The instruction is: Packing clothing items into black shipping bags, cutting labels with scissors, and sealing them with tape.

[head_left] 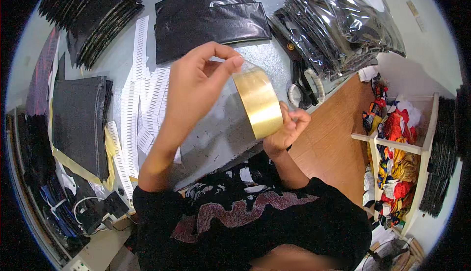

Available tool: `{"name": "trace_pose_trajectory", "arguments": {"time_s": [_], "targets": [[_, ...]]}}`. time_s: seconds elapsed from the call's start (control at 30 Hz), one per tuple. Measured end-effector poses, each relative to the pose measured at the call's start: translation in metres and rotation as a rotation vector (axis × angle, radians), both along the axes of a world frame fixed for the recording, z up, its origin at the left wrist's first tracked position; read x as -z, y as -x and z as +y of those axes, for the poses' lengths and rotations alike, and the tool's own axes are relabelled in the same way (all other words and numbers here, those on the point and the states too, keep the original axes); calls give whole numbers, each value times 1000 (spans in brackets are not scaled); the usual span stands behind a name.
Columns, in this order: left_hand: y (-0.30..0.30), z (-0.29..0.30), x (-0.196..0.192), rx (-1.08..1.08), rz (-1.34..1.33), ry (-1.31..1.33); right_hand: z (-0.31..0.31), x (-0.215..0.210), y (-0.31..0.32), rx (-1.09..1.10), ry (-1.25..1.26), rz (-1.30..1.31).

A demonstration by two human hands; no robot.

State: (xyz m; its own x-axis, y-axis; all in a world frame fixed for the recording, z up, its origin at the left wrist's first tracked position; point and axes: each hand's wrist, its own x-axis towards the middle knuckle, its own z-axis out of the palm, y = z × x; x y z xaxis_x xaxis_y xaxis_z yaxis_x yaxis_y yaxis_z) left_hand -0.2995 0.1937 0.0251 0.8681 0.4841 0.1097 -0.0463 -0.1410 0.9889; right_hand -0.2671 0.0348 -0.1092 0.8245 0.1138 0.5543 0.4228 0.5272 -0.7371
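Note:
My right hand (284, 134) grips a wide roll of shiny gold-brown packing tape (258, 101) from its right side, holding it up over the grey table (216, 128). With thumb and forefinger pinched together, my left hand (198, 82) is at the roll's upper left edge, where a short clear bit of the tape's end shows. Behind the roll, two flat black plastic packages (211, 25) lie on the table. Scissors with white-wrapped handles (303, 87) rest to the right of the roll, near the table edge.
Long white label strips (135, 109) lie left of my left arm. Beyond them are folded dark denim (81, 119) and a stack of black cloth pieces (93, 15). Clear-bagged dark garments (338, 25) pile up at the back right. Shelves of colourful cloth (397, 148) stand at right.

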Motion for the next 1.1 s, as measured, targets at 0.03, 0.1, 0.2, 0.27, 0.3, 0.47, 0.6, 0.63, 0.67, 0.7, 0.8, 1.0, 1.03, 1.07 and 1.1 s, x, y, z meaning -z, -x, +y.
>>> {"name": "trace_pose_trajectory", "arguments": {"time_s": [0.03,0.1,0.2,0.27,0.3,0.47,0.6,0.63,0.67,0.7,0.8,1.0,1.03,1.07,1.1], "targets": [[1,7,-2,66,128,18,0,1,2,-2,0,-43],[-6,11,10,121,148,163,-7,-2,6,-48,-12,68],[-4,13,26,122,179,273,-22,-24,-8,-344,292,172],[-5,13,32,186,139,344,-32,-49,-17,-420,320,237],[-4,12,30,188,138,342,-34,-58,-24,-560,422,274],[-1,2,15,265,84,424,-43,-84,-38,-898,793,244],[4,0,7,268,72,275,-41,-64,-26,-1067,414,462],[6,-3,0,267,88,209,-40,-57,-24,-1065,417,466],[7,-4,-4,268,104,143,-39,-49,-23,-1034,443,375],[5,0,-3,272,106,148,-40,-42,-22,-999,468,285],[-1,23,-8,137,-104,132,-44,-29,-21,-1019,551,185],[-5,26,-2,346,34,397,-46,-30,-25,-1042,666,-43],[-8,25,0,352,66,447,-47,-32,-25,-1006,692,-115],[-8,24,3,358,68,451,-48,-31,-24,-1001,694,-109],[-8,23,7,366,101,501,-48,-30,-23,-1007,669,-105]]}}
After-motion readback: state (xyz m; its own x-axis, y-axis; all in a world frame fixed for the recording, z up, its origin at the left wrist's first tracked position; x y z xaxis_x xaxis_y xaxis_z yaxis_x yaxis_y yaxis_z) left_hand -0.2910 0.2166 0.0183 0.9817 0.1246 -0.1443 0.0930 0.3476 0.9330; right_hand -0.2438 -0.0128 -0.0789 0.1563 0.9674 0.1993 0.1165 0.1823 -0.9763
